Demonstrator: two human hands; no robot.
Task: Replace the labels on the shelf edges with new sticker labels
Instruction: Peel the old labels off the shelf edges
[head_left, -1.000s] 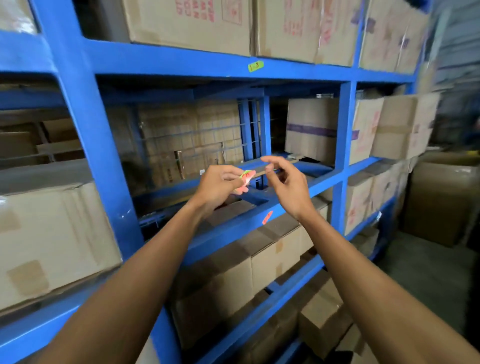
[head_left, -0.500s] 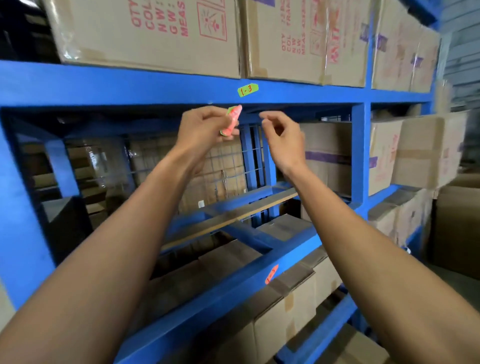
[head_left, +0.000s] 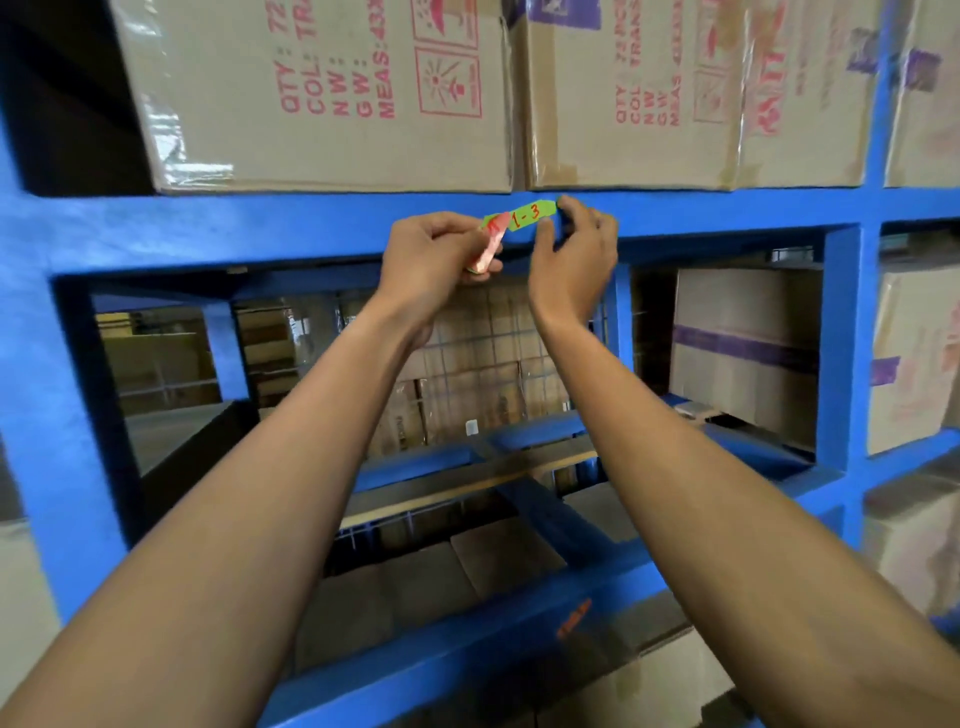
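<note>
A green label (head_left: 527, 214) marked "1-3" in red sticks on the front edge of the blue upper shelf beam (head_left: 260, 228). My right hand (head_left: 574, 260) is at the label's right end, its thumb and forefinger on either side of that end. My left hand (head_left: 434, 260) sits just left of the label and pinches a small bundle of orange-pink sticker labels (head_left: 491, 247), which overlaps the label's left end. Lower down, an orange label (head_left: 573, 618) sticks on the blue lower shelf beam (head_left: 467, 660).
Cardboard boxes (head_left: 322, 93) with red print stand on the upper shelf right above the label. More boxes (head_left: 743, 353) fill the bay at the right and the shelf below. A blue upright (head_left: 844, 332) stands to the right of my hands.
Both hands rose from the lower beam to the upper one. My right hand has reached the green label's right end, and my left hand carried the orange stickers up beside it.
</note>
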